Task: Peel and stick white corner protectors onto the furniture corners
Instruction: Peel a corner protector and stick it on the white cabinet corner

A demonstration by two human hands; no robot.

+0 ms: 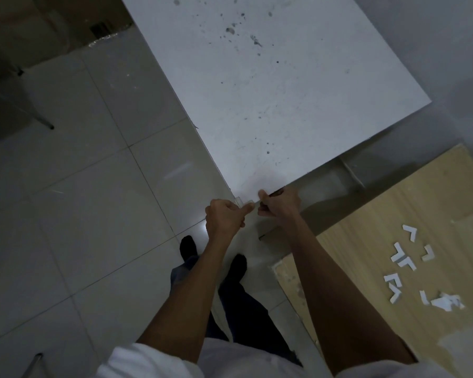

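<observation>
Corner protector (244, 202) sitting on the counter's (271, 105) near corner. Left grip (224, 219) pinching it from the left; right grip (280, 204) clasping the counter's near edge just right of it. Spare protectors (404, 259) lying clustered on the board (366, 268) right of that corner, paper scraps (448, 301) lying nearer than them. Feet (187, 246) standing on the floor (79, 186) before the corner.

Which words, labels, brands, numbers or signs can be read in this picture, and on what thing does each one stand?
None: no text can be read anywhere in this view.
The table top bears only dark specks, no writing.
The corner protector at its near corner and the loose protectors on the wooden board look blank.
</observation>
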